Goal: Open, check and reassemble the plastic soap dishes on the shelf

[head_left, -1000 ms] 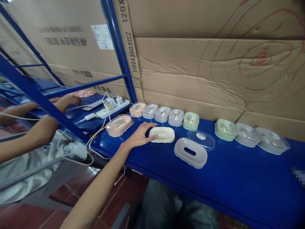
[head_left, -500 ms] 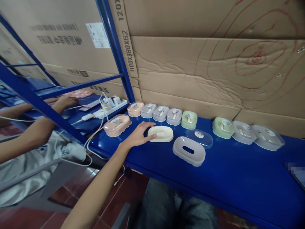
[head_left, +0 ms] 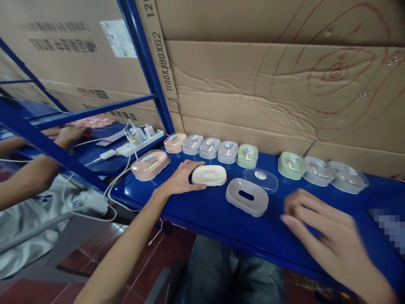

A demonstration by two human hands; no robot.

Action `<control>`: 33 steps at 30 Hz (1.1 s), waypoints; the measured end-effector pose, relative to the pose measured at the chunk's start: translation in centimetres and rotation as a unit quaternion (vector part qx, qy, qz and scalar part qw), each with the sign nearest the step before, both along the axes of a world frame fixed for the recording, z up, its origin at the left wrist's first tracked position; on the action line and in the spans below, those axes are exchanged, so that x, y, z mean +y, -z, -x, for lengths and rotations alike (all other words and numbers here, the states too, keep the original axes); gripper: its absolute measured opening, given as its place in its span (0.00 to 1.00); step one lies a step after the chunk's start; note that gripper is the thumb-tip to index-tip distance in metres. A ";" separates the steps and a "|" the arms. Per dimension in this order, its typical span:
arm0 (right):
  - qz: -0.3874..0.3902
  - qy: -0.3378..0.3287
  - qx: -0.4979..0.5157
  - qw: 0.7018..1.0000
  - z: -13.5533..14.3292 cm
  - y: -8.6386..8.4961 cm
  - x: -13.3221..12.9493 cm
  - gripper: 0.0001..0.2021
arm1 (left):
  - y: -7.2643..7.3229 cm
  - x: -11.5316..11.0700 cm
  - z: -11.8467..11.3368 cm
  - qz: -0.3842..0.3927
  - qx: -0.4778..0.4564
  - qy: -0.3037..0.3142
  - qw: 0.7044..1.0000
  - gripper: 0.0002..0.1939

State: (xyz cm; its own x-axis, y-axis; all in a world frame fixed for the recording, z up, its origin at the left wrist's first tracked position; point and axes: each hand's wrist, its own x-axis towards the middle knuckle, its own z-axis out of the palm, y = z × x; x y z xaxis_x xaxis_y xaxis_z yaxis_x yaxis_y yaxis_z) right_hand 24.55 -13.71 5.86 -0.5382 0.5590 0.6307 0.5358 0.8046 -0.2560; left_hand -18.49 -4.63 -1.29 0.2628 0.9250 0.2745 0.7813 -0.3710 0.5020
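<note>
On the blue table lies a cream soap dish tray (head_left: 209, 175). My left hand (head_left: 182, 179) spans its left end, fingers spread along the far side and thumb by the near edge. To its right sits a grey soap dish base (head_left: 247, 196) with an oval slot. Just behind that base rests a clear lid (head_left: 265, 180) with a round sticker. My right hand (head_left: 322, 236), blurred by motion, hangs over the table right of the grey base. Its fingers are half curled, thumb apart from them, and nothing shows between them.
Lidded soap dishes, pink (head_left: 150, 164), grey (head_left: 228, 152) and green (head_left: 291, 165), line the back by the cardboard wall (head_left: 221, 93). A power strip (head_left: 139, 143) with cables stands left, behind a blue frame post (head_left: 147, 67). Another person's arm (head_left: 31, 181) reaches in there. A blurred-out patch (head_left: 387, 228) is at right.
My right hand has come into view from the lower right. My left thumb has moved off the cream tray's top to its near edge. The view has shifted slightly.
</note>
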 end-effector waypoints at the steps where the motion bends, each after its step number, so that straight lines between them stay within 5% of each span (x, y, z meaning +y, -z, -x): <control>1: 0.030 -0.005 -0.030 0.999 1.2 0.4 1.7 0.07 | 0.1 0.0 0.0 0.002 0.000 -0.002 1.000 0.47; 6: 0.033 0.037 -0.215 0.975 5.9 4.3 7.0 0.41 | 0.3 0.2 0.0 0.003 -0.001 -0.001 1.000 0.48; 12: 0.046 0.031 -0.187 0.981 6.0 5.9 7.5 0.36 | 0.0 0.4 0.0 0.008 -0.051 0.008 0.999 0.46; 18: 0.053 0.041 -0.012 0.998 4.3 4.6 8.4 0.39 | -0.3 0.4 -0.8 0.073 -0.270 0.013 0.960 0.44; 25: -0.025 0.022 0.064 0.997 4.5 2.3 10.7 0.46 | -3.3 2.6 -8.3 0.147 -0.367 0.112 0.912 0.48; 29: -0.032 0.008 0.038 0.999 4.4 2.9 11.7 0.43 | -4.0 4.2 -12.6 0.198 -0.405 0.220 0.865 0.46; 33: -0.019 -0.007 0.032 0.999 3.9 4.1 11.5 0.43 | -3.5 4.4 -14.3 0.255 -0.430 0.263 0.825 0.48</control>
